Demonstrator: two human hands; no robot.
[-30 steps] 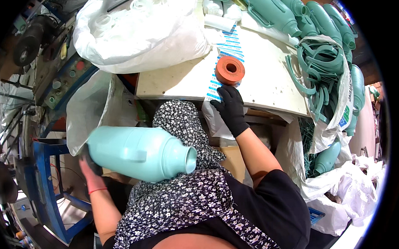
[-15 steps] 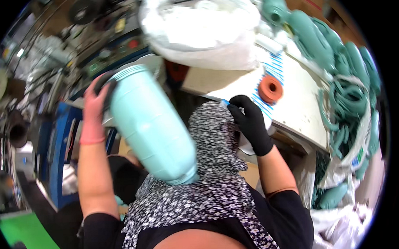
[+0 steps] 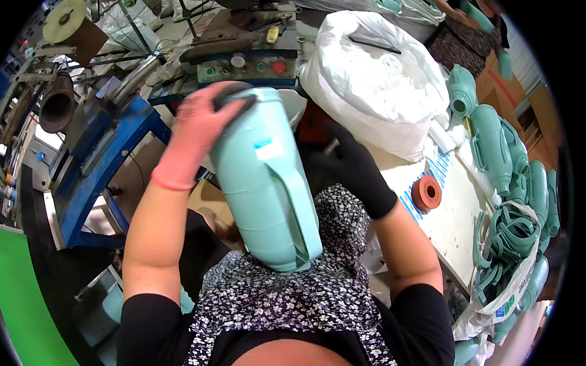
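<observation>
Jug: I see a pale green jug (image 3: 261, 197) tilted over the wearer's lap, its ridged end up and its lower end against the flowered apron (image 3: 278, 303).
Handle: the jug's long handle (image 3: 294, 199) faces up toward my view.
Label on jug: a small blue-and-white label (image 3: 266, 149) lies just above the handle; from here its print is too small for me to read.
Left hand: the left hand (image 3: 201, 128), in a pink and black glove, has its fingers curled over the ridged end of the jug, gripping it.
Right hand: the right hand (image 3: 360, 171), in a black glove, is just beside the jug with fingers partly bent; a small pale patch shows near the fingertips, and I cannot tell whether it is held.
Label strips: blue-and-white label strips (image 3: 441, 168) lie on the pale table (image 3: 459, 238), beside the orange-red roll (image 3: 427, 193); I can make out no words on them.
Printed sack: the sack (image 3: 507, 304) holding green loose handles (image 3: 511, 233) carries a green and blue printed mark.
White sack: a big white sack (image 3: 368, 109) of pale plastic pieces stands beyond the right hand.
Control box: coloured buttons, one red, line the control box (image 3: 260, 70).
</observation>
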